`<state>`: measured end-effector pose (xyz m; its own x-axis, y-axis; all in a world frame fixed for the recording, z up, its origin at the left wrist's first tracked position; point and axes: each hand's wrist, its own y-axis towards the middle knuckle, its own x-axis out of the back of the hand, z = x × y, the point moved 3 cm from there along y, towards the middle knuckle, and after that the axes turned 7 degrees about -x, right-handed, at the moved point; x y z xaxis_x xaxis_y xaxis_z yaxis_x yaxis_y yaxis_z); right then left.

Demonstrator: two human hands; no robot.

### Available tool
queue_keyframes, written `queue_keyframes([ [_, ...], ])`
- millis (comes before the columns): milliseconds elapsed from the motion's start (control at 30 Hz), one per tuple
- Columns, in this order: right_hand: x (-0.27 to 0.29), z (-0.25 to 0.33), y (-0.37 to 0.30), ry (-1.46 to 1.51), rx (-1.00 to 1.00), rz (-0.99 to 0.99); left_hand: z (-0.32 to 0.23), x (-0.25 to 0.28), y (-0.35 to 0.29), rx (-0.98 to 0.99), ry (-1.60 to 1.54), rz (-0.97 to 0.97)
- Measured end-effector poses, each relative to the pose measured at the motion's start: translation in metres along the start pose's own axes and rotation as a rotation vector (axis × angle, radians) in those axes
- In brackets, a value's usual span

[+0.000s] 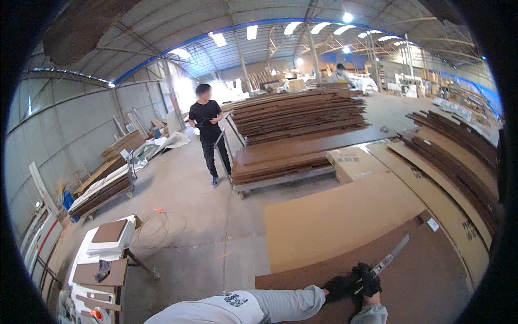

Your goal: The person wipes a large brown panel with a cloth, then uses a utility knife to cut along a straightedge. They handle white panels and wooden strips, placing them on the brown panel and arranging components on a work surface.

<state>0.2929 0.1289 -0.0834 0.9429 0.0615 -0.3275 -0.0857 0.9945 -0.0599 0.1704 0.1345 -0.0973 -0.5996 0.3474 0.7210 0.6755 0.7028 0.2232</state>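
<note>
At lower right, the right hand [370, 279] wraps its fingers around the near end of a silver blade [394, 254]; the left hand [339, 289]'s fingers I cannot tell. Probably light, stiff, sharp: grip that end only.

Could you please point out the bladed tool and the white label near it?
Bladed tool [393, 254]: head view, on its silvery blade.
White label [433, 224]: head view, on the middle of its face.

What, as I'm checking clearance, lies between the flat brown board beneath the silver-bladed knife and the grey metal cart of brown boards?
In the head view: a flat tan cardboard sheet, then grey concrete floor, with a tan carton toward the right.
</note>
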Motion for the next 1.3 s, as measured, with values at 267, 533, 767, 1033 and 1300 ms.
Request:
queue_keyframes([
  [267, -0.005, 0.005, -0.007, 0.030, 0.059, -0.019, 0.009, -0.010, 0.002, -0.038, -0.022, -0.100],
  [533, -0.006, 0.000, -0.003, 0.056, -0.062, -0.149, -0.013, 0.008, -0.002, -0.029, 0.079, -0.043],
  [767, -0.011, 0.007, -0.005, -0.022, -0.055, -0.095, 0.007, -0.010, 0.000, 0.061, 0.084, -0.023],
  [1033, 0.009, 0.001, -0.022, 0.136, -0.090, -0.118, -0.011, 0.008, 0.003, 0.121, 0.098, 0.108],
  [1300, 0.013, 0.001, -0.025, 0.251, -0.075, -0.092, 0.008, -0.008, 0.001, 0.006, 0.105, 0.028],
])
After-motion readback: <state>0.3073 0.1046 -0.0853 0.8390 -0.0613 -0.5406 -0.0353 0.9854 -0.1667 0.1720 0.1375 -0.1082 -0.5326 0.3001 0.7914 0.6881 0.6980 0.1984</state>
